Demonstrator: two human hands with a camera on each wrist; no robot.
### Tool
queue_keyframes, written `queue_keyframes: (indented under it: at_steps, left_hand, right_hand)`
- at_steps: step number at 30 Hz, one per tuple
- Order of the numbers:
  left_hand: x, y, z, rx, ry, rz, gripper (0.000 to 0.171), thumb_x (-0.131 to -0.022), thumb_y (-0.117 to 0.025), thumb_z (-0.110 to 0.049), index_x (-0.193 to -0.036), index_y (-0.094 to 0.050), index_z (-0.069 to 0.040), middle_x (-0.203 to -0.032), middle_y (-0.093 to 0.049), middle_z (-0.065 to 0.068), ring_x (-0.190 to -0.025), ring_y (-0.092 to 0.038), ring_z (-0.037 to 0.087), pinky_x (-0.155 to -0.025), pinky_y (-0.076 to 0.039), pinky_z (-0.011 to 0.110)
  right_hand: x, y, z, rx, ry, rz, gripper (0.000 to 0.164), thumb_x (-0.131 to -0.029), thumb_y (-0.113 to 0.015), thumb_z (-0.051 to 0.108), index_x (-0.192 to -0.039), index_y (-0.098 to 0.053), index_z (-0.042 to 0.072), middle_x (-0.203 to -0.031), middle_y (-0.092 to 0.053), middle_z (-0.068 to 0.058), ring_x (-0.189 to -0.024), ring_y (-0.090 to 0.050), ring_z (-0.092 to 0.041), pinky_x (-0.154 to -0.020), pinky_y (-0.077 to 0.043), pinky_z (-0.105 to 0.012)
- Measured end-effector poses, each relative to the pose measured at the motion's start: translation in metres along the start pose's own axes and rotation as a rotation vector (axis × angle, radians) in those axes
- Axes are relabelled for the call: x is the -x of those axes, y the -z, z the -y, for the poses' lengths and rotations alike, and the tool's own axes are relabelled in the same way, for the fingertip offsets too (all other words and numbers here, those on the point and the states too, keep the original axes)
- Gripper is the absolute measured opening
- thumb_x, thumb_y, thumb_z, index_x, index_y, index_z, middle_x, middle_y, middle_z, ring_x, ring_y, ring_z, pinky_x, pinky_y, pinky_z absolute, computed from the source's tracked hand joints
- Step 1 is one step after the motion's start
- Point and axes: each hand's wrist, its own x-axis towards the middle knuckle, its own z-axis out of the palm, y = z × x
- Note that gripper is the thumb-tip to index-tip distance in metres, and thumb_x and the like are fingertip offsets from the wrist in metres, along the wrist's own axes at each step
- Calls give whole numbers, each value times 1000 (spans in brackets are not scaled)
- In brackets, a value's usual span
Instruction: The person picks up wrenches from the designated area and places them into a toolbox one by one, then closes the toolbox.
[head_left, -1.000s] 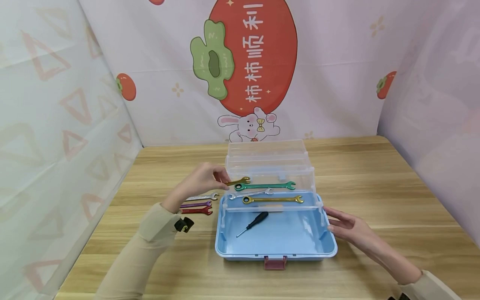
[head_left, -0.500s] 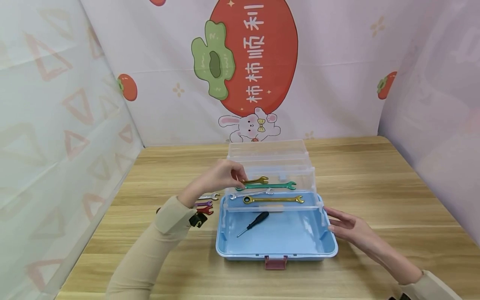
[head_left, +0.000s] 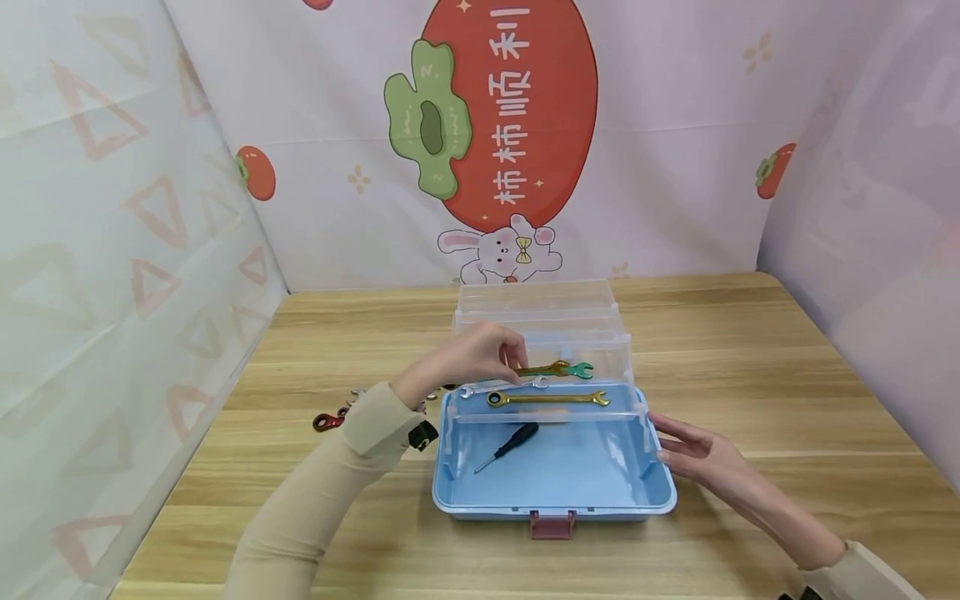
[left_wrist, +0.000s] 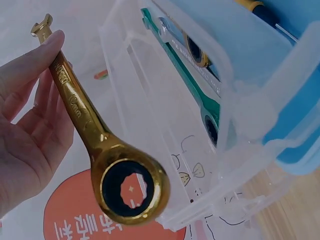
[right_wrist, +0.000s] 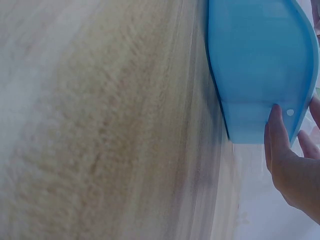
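Observation:
My left hand [head_left: 483, 354] pinches a gold ratchet wrench [left_wrist: 77, 107] by its shaft, ring end pointing toward the camera in the left wrist view. It hovers over the clear tray of a blue toolbox [head_left: 555, 492]. A green ratchet wrench [left_wrist: 182, 70] lies in the tray, partly hidden behind the held wrench in the head view. Also there are a silver wrench [head_left: 487, 388] and a second gold ratchet wrench [head_left: 551, 398]. Down in the blue base rests a black-handled screwdriver [head_left: 517, 437]. My right hand [head_left: 705, 458] touches the box's right side with fingers extended.
Left of the box, a red ratchet wrench [head_left: 326, 422] and other wrenches lie on the wooden table [head_left: 780, 375], mostly covered by my left forearm. The clear lid [head_left: 536, 296] stands raised at the back. A pink latch [head_left: 551, 527] hangs at the front.
My left hand has moved right over the tray with the gold ratchet wrench, now overlapping the green one. Its sleeve now covers most of the table wrenches. My right hand has stayed put.

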Motion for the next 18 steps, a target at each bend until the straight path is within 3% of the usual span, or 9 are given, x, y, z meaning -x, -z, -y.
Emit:
queue_keyframes:
  at_steps: [3, 9, 18]
  left_hand:
    - [-5, -3, -2, -17, 13, 18, 10, -71, -72, -5, -75, -64, -8, -71, -61, -2, -64, -53, 7, -59, -44, 17]
    - [-14, -8, -7, -42, 21, 66, 12, -71, -72, -4, -74, -62, -9, -69, -60, -2, -64, -52, 9, -59, -43, 17]
    - [-25, -20, -8, -62, 33, 142, 14, -71, -72, -2, -75, -60, -9, -69, -58, -2, -63, -51, 9, -59, -42, 16]
  right_hand:
    - [0, 0, 0, 5, -2, -2, 61, -86, -57, 14, -136, -27, -3, -135, -38, -4, -102, -50, 5, -82, -46, -24]
    - [0, 0, 0, -8, -5, 1, 61, -86, -57, 14, -136, -27, -4, -127, -44, 10, -102, -50, 5, -82, -46, -24]
    - [0, -1, 0, 2, 10, 1, 61, -86, -57, 14, -136, -27, -3, -122, -46, 18, -102, -50, 6, -80, -46, -22]
